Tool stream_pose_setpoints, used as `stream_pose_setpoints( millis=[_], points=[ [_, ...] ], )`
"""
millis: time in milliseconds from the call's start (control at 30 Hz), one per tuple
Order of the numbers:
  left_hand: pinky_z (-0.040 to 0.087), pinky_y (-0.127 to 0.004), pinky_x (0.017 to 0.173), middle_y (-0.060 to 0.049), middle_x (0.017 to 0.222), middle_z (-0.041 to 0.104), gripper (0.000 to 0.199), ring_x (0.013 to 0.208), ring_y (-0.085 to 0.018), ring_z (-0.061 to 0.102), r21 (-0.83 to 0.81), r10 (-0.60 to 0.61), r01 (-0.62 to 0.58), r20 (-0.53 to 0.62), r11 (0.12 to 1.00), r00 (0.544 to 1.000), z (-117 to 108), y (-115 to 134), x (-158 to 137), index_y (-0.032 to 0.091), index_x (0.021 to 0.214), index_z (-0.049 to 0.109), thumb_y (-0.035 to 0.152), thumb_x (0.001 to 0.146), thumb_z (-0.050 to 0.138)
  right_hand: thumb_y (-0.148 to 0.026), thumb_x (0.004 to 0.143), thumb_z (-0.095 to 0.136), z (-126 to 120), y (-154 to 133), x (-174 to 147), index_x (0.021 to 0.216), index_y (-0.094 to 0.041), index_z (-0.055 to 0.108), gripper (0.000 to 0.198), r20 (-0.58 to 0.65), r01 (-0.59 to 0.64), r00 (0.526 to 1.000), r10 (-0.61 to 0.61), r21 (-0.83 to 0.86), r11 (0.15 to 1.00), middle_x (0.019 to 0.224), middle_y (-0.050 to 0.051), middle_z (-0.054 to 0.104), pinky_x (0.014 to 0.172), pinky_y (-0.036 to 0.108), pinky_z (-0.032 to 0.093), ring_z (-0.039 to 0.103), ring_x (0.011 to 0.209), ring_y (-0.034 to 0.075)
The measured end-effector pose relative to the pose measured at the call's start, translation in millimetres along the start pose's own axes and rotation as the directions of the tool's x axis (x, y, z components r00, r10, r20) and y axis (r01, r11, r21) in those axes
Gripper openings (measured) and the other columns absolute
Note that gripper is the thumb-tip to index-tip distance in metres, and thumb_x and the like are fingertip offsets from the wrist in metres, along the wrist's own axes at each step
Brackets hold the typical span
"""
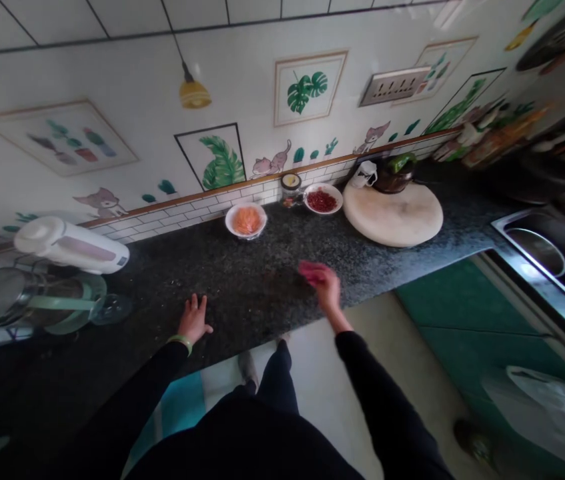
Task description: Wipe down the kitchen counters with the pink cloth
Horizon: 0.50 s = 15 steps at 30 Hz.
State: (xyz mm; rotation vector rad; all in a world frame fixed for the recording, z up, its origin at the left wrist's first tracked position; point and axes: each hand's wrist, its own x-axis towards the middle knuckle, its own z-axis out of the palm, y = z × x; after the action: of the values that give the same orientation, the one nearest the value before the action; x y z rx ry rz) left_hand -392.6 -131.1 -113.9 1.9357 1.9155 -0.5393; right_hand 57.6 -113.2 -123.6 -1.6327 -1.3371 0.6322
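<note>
My right hand (329, 291) is closed on a pinkish-red cloth (312, 271), at the middle of the dark speckled counter (257, 287). Part of the cloth is hidden by my fingers and the hand is slightly blurred. To the left, my left hand (195, 321) rests with spread fingers on the counter near its front edge, holding nothing; a pale green bangle (182, 342) circles that wrist. Behind the hands stand a white bowl with shredded orange food (247, 219) and another with dark red bits (321, 200). A small lidded jar (291, 189) sits between these bowls.
A thick round pale board (395, 212) lies at the back right, with a white cup (363, 175) and a dark pot (395, 175) behind it. A white electric appliance (72, 245) and a glass container (69, 303) occupy the left. The sink (537, 247) is at far right.
</note>
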Motion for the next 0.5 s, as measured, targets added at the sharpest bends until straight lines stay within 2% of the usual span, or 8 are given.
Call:
stream_pose_setpoints(
  millis=[67,100,133,167,233,367,433,500],
  points=[
    [0.032,-0.050,0.125,-0.030,0.172,0.017,0.112,0.158,-0.047,0.024,-0.019,0.003,-0.003,-0.003,1.000,1.000,0.7,-0.1,-0.8,0.010,0.164,0.027,0.028,0.069,0.083,-0.018,0.077,0.054,-68.0,39.3,18.1,0.090,-0.022,0.076,0.026,-0.243,-0.199,0.960,0.138,-0.248,0.948,0.113,0.008,0.075,0.095,0.039,0.051,0.063,0.105,0.024],
    [0.032,-0.050,0.125,-0.030,0.172,0.016,0.112,0.158,-0.047,0.023,-0.025,0.005,-0.005,-0.004,1.000,1.000,0.8,-0.1,-1.3,0.010,0.164,0.027,0.028,0.069,0.083,-0.018,0.077,0.054,-87.5,54.4,18.4,0.094,-0.021,0.077,0.029,-0.319,-0.279,0.930,0.186,-0.280,0.919,0.116,0.011,0.073,0.100,0.045,0.048,0.062,0.109,0.027],
    [0.032,-0.050,0.125,-0.031,0.172,0.016,0.112,0.158,-0.047,0.023,-0.029,0.008,-0.009,-0.006,1.000,1.000,0.9,-0.1,-1.8,0.010,0.164,0.027,0.028,0.070,0.084,-0.018,0.077,0.052,-94.7,64.5,11.8,0.096,-0.020,0.077,0.031,-0.383,-0.347,0.897,0.218,-0.307,0.886,0.119,0.014,0.072,0.102,0.049,0.046,0.061,0.111,0.029],
    [0.032,-0.049,0.125,-0.031,0.172,0.015,0.112,0.158,-0.047,0.023,-0.033,0.013,-0.013,-0.007,0.999,1.000,0.8,-0.1,-2.3,0.010,0.164,0.027,0.028,0.070,0.084,-0.017,0.077,0.051,-89.3,68.3,-1.7,0.098,-0.019,0.076,0.034,-0.423,-0.390,0.874,0.238,-0.322,0.863,0.121,0.016,0.070,0.104,0.053,0.043,0.059,0.114,0.031],
    [0.032,-0.049,0.125,-0.031,0.172,0.015,0.112,0.158,-0.047,0.022,-0.043,0.018,-0.019,-0.012,0.999,1.000,0.5,-0.1,-3.1,0.010,0.164,0.027,0.028,0.070,0.085,-0.014,0.077,0.048,-44.8,56.1,-45.7,0.100,-0.019,0.076,0.036,-0.425,-0.391,0.874,0.234,-0.330,0.859,0.125,0.018,0.068,0.105,0.056,0.040,0.056,0.118,0.033],
    [0.033,-0.050,0.125,-0.032,0.171,0.015,0.112,0.158,-0.048,0.022,-0.058,0.021,-0.022,-0.018,0.998,1.000,0.4,-0.6,-3.0,0.011,0.164,0.028,0.027,0.070,0.087,-0.013,0.086,0.048,110.5,-20.4,-149.1,0.106,-0.027,0.077,0.037,-0.176,-0.195,0.971,0.161,-0.200,0.960,0.126,0.012,0.069,0.102,0.052,0.041,0.054,0.119,0.032],
    [0.033,-0.049,0.125,-0.033,0.171,0.015,0.112,0.158,-0.048,0.023,-0.054,0.021,-0.022,-0.020,0.998,1.000,0.3,-0.7,-2.4,0.010,0.164,0.028,0.026,0.070,0.088,-0.014,0.091,0.049,178.5,-59.7,-178.8,0.106,-0.030,0.077,0.035,-0.044,-0.139,0.990,0.136,-0.085,0.987,0.127,0.007,0.070,0.102,0.050,0.042,0.054,0.119,0.031],
    [0.034,-0.048,0.125,-0.033,0.171,0.016,0.112,0.158,-0.048,0.023,-0.052,0.018,-0.019,-0.018,0.998,1.000,-0.2,-0.5,-2.3,0.010,0.164,0.029,0.025,0.070,0.088,-0.011,0.092,0.051,219.2,-87.6,-183.6,0.108,-0.031,0.077,0.036,0.037,-0.064,0.997,0.063,0.036,0.997,0.127,0.003,0.071,0.100,0.045,0.045,0.057,0.118,0.029]
  ],
)
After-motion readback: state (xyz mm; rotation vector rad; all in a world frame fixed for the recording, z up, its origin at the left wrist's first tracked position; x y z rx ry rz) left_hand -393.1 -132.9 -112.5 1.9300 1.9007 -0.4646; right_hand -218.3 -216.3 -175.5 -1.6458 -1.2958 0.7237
